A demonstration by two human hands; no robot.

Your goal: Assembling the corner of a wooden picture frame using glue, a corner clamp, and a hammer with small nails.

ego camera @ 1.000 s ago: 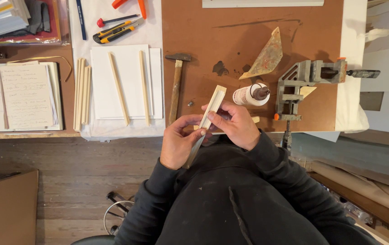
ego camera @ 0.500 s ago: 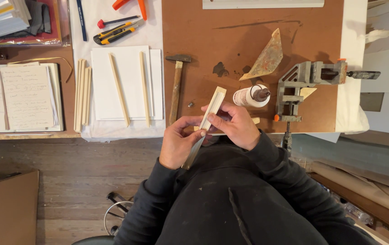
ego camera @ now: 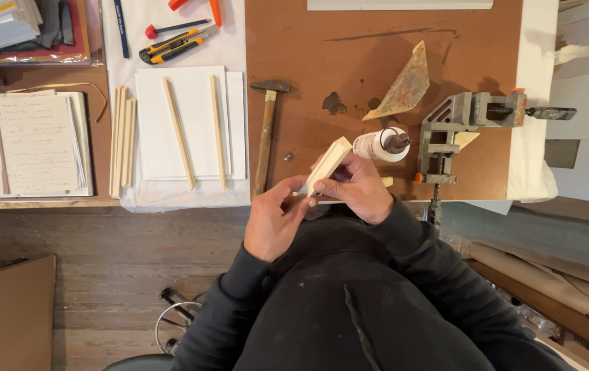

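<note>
Currently: both hands on pale wood strip [ego camera: 329, 165], held angled up over near table edge [ego camera: 171, 204]. Left hand [ego camera: 275, 221] pinches lower end; right hand [ego camera: 357, 189] grips middle, fingers wrapped. Looks like inspecting or prepping strip end. Glue bottle [ego camera: 380, 145] lies just beside, corner clamp [ego camera: 454, 130] near, hammer [ego camera: 265, 134] left. Next move likely needs one hand freed, strip kept steady.

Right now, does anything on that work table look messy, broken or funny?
A few things. The glue bottle lies tipped on its side beside the vise. Dark stains mark the brown board. Two wooden sticks lie slanted on white sheets. Both hands, left hand and right hand, hold a pale wood strip.
</note>
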